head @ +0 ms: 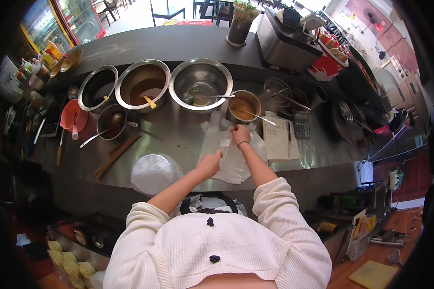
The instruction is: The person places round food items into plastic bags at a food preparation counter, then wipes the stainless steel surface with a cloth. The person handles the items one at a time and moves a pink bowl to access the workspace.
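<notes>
Flat on the steel counter before me lies a pile of translucent plastic bags (228,168) with handle loops. My right hand (242,134) pinches the upper part of a bag near the steel pot. Lower and to the left, my left hand (209,165) rests at the bags' left side, its thumb raised and the other fingers curled; whether it grips any plastic is hidden. A stack of round clear plastic lids or bowls (154,173) in a wrapper sits to the left of my left forearm.
Large steel bowls (201,65) line the counter's back, one holding a ladle. Close beyond my right hand stands a small steel pot (244,104) with brown contents and a spoon. An open notebook (279,139), a pen and a calculator (302,126) lie right; wooden sticks (116,155) lie left.
</notes>
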`<state>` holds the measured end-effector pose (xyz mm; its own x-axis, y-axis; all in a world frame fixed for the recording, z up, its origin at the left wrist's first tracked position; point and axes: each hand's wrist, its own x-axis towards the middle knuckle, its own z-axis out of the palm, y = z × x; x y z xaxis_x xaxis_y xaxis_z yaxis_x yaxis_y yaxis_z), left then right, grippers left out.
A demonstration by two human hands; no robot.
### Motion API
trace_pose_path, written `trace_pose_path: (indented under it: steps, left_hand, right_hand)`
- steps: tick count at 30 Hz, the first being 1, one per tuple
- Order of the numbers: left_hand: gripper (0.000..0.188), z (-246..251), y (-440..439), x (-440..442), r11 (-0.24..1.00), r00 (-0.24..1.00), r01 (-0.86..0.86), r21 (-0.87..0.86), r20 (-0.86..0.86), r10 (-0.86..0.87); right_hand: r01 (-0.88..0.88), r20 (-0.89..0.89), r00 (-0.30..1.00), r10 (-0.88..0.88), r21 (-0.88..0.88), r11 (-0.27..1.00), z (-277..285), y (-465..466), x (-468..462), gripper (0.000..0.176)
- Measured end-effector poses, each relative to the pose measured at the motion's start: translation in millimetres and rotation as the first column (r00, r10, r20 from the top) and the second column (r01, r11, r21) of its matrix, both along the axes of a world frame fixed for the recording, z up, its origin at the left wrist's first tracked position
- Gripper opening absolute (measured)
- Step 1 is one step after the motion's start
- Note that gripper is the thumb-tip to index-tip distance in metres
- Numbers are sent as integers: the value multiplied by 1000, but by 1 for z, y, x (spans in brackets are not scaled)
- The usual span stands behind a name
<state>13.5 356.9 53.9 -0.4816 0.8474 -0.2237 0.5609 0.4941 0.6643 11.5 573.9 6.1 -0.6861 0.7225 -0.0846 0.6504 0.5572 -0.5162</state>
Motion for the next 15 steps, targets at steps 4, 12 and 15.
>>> trace_pose_path:
  steps: [4,12,15]
  left_hand:
    - [40,12,-5,13,990,993,117,81,26,-119]
    - [62,-8,-26,54,996,998,51,-71,43,-49]
    - [58,-10,-28,53,977,980,163,-134,133,-146]
  right_hand:
    - [66,-57,996,-67,-9,998,8,-4,1,22]
    - [94,-296,948,-118,-93,991,6,-24,61,40]
    - [156,-221,963,-154,-10,988,-10,-54,105,44]
